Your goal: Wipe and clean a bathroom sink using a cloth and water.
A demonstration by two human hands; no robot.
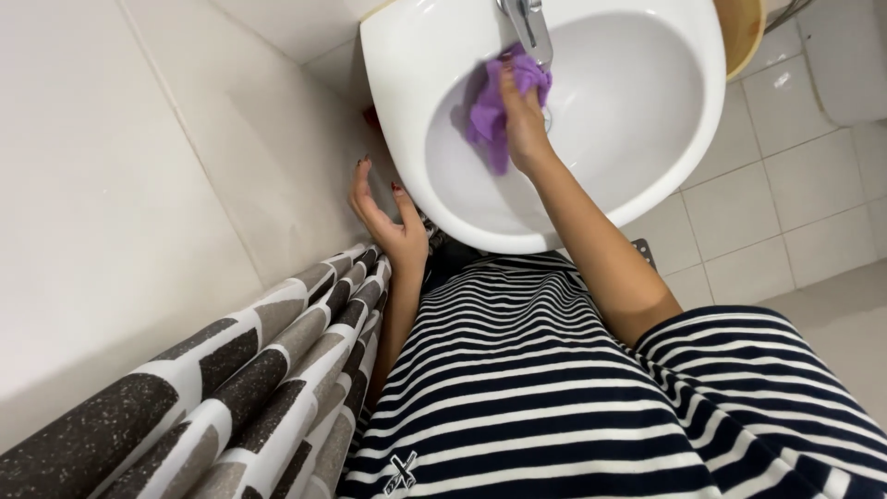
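Observation:
A white oval washbasin (647,176) fills the top middle of the head view, with a chrome tap (527,23) at its far rim. My right hand (522,125) is inside the bowl, closed on a purple cloth (490,106) pressed against the basin's inner wall just below the tap. My left hand (388,217) hangs beside the basin's left outer edge, fingers spread and curled, holding nothing, close to the rim but whether it touches I cannot tell.
A white tiled wall (139,185) stands at the left. A patterned grey-and-white shower curtain (249,388) hangs at lower left. White floor tiles (785,185) lie at right, with a toilet base (845,55) at the top right corner.

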